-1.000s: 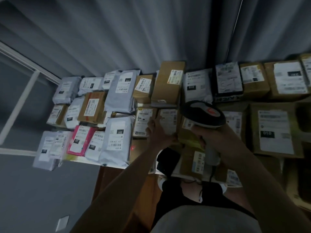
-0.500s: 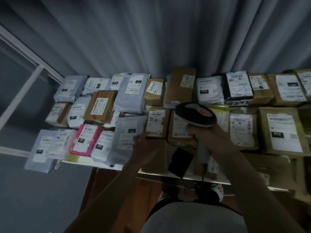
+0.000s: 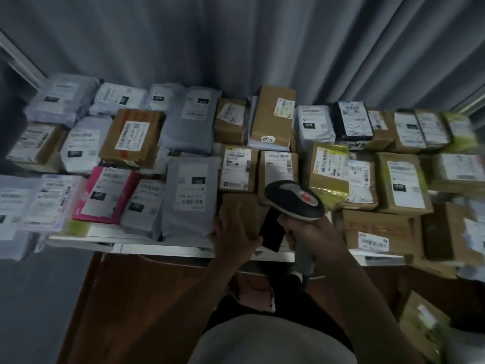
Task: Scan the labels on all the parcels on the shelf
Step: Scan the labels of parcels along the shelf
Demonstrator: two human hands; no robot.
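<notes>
At the near edge of the white shelf (image 3: 162, 248), the left hand (image 3: 233, 233) rests on a plain brown cardboard parcel (image 3: 242, 212), its fingers laid over the top face and near left corner; whether they curl round the edge cannot be told. No label shows on this parcel's upper face. Just right of it, the right hand (image 3: 312, 233) grips the grey handle of a black-headed handheld barcode scanner with a red button (image 3: 295, 199), fingers wrapped round the handle. The scanner's head hangs over the near middle of the shelf, above the parcels, its long axis running from near right to far left, nose pointing toward the far left. A thin black flat object (image 3: 271, 229) stands between the two hands, touching the brown parcel's right side.

Parcels crowd the shelf edge to edge in roughly three rows, touching or overlapping, with little open room between them. A grey plastic mailer bag with a white label (image 3: 191, 198) lies just left of the held parcel, its long axis near to far. Further left lies a pink mailer bag (image 3: 110, 195). Far behind, a tall brown cardboard box marked 2214 (image 3: 273, 116) leans against the grey curtain (image 3: 236, 40). Several parcels overhang the shelf's near left edge.
</notes>
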